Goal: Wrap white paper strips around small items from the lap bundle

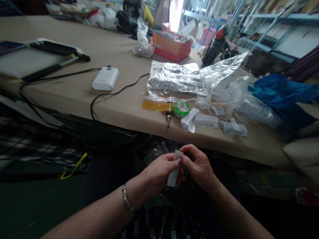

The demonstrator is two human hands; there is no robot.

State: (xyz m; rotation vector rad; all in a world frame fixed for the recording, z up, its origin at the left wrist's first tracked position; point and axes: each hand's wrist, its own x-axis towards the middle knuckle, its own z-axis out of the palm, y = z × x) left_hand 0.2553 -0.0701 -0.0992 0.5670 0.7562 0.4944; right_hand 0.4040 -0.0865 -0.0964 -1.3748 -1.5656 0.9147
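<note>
Below the table's front edge, my left hand (pixel 159 172) and my right hand (pixel 198 166) meet over my lap. Between them is a narrow white paper strip (pixel 174 171), held upright. Both hands pinch it near its top with their fingertips, and its lower end rests against my left palm. A metal bangle circles my left wrist. Under my hands sits a dark box with more small pale pieces, too dim to make out.
On the beige table (pixel 74 96) lie a soldering iron (pixel 168 118), a green-rimmed tin (pixel 181 109), stacks of white strips (pixel 206 121), foil-wrapped packs (pixel 174 79), clear plastic bags, a white power bank (pixel 105 78) with black cable, an orange box (pixel 171 44) and blue cloth (pixel 281 93).
</note>
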